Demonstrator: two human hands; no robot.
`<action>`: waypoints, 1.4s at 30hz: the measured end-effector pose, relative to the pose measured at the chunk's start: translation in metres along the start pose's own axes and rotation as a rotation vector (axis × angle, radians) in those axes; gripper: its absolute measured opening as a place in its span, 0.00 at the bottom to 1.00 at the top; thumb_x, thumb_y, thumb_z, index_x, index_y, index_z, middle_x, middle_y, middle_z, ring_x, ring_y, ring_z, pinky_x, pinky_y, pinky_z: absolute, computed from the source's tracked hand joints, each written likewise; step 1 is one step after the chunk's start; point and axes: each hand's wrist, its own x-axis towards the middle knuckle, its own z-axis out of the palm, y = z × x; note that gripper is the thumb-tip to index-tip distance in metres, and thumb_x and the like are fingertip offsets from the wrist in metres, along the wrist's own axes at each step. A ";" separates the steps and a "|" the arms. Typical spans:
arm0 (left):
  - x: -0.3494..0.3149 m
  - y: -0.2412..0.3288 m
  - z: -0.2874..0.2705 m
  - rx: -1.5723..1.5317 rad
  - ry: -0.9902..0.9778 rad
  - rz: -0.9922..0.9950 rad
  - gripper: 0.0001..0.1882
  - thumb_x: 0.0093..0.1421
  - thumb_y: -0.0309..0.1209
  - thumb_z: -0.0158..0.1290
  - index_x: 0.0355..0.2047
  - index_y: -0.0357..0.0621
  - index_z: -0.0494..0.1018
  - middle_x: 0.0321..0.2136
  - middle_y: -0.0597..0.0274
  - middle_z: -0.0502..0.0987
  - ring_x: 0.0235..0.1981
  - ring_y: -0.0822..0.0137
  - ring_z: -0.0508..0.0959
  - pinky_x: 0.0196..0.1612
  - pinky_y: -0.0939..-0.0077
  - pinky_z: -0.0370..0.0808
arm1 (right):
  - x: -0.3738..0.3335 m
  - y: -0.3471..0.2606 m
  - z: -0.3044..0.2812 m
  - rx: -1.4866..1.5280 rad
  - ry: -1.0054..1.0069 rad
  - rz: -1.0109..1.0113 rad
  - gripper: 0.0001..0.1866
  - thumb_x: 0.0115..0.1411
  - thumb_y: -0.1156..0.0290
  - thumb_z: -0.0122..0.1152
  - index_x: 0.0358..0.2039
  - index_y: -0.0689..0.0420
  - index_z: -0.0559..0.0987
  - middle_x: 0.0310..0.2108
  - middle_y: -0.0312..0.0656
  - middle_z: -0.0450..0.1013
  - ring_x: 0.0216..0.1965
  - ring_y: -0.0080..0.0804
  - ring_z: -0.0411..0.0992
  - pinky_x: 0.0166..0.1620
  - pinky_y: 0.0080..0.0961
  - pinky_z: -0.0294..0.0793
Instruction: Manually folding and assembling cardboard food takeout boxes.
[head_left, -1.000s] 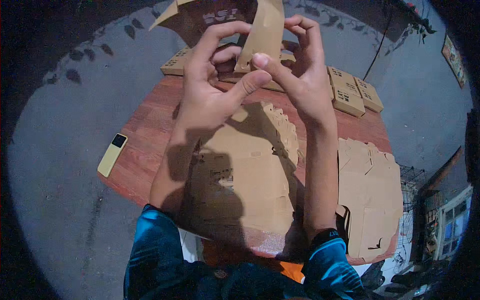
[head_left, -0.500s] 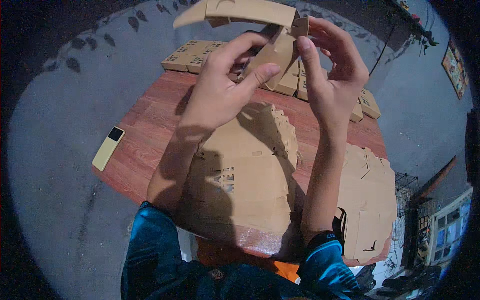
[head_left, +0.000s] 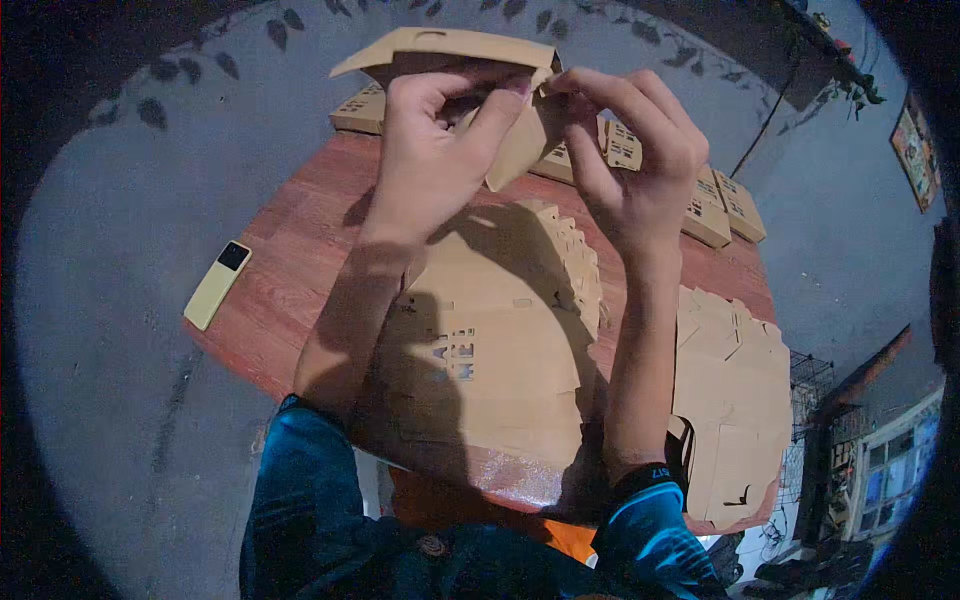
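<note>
Between my hands, up over the far part of the table, is a partly folded brown cardboard box. My left hand is closed on its near side, the thumb pressed to a folded corner. With thumb and fingertips my right hand pinches the box's right corner; the fingertips partly hide the flap there. Below my hands lies a stack of flat cardboard box blanks with cut-out letter shapes and notched edges.
A second pile of flat blanks lies at the table's right. Folded boxes stand along the far edge of the red wood-patterned table. A yellow phone rests at the left edge. The grey wall surrounds the far side.
The box has moved a little left and tilted. My left thumb has shifted up to its corner, and my right hand has moved left, its fingers closer to the left hand.
</note>
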 end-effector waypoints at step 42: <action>0.008 -0.014 -0.010 -0.746 -0.092 -0.473 0.14 0.59 0.33 0.62 0.43 0.40 0.77 0.38 0.60 0.80 0.38 0.68 0.81 0.43 0.72 0.81 | 0.001 -0.004 0.001 0.182 -0.157 0.105 0.10 0.55 0.78 0.61 0.39 0.61 0.82 0.40 0.44 0.79 0.43 0.33 0.78 0.47 0.26 0.75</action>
